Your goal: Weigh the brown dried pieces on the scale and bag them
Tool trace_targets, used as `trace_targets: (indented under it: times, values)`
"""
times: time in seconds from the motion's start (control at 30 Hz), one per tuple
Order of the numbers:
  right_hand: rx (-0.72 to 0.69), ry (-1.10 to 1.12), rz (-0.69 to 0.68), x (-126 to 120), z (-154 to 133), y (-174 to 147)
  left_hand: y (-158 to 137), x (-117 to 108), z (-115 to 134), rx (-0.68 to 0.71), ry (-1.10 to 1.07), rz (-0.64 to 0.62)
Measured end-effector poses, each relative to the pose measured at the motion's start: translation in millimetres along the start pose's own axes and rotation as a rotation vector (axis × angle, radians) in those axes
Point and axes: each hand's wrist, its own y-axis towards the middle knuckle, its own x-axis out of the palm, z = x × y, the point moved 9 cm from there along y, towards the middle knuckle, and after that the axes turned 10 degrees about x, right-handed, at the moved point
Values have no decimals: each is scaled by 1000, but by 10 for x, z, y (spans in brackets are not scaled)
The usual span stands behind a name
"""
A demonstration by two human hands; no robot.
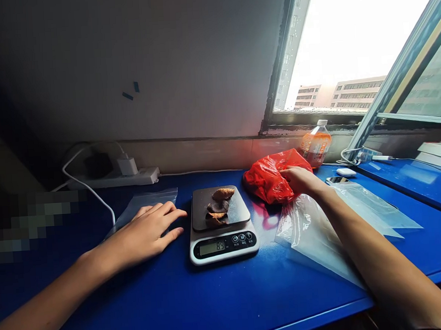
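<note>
A small kitchen scale (223, 243) stands on the blue table (169, 307), its display lit. On its dark platform lie three brown dried pieces (218, 208). My left hand (150, 231) rests flat on the table just left of the scale, fingers apart, over the edge of a clear zip bag (148, 199). My right hand (299, 179) reaches into the mouth of a red plastic bag (267, 181) right of the scale; its fingertips are hidden by the bag. My right forearm lies across several clear zip bags (310, 234).
A white power strip (113, 179) with a charger and cable lies at the back left. An orange drink bottle (315, 148) stands by the window. A phone (337, 180) and a small white case (346, 172) lie at the right, near a second blue table (412, 183).
</note>
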Motion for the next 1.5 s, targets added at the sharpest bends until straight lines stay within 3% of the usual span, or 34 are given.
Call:
trace_targets:
  times: [0.27, 0.47, 0.63, 0.77, 0.83, 0.97, 1.03, 1.2, 1.5]
  values:
    - [-17, 64, -3, 26, -20, 39, 1, -25, -17, 26, 18, 58]
    - [13, 205, 26, -175, 194, -53, -7, -20, 2, 24, 15, 31]
    - [188, 660, 56, -411, 575, -201, -9, -28, 4, 22, 10, 51]
    - [241, 885, 57, -418, 573, -220, -15, -10, 1, 32, 18, 61]
    - [190, 835, 54, -398, 445, -190, -19, -6, -15, 27, 17, 55]
    - [33, 413, -67, -234, 135, -142, -26, -74, -72, 9, -10, 34]
    - [5, 306, -100, -164, 100, -130, -32, -179, -101, 1, -46, 66]
    - [7, 166, -109, -15, 155, -49, -64, -397, -144, -10, -75, 170]
    - [20, 97, -94, 35, 116, -46, -71, -212, -133, 21, -16, 105]
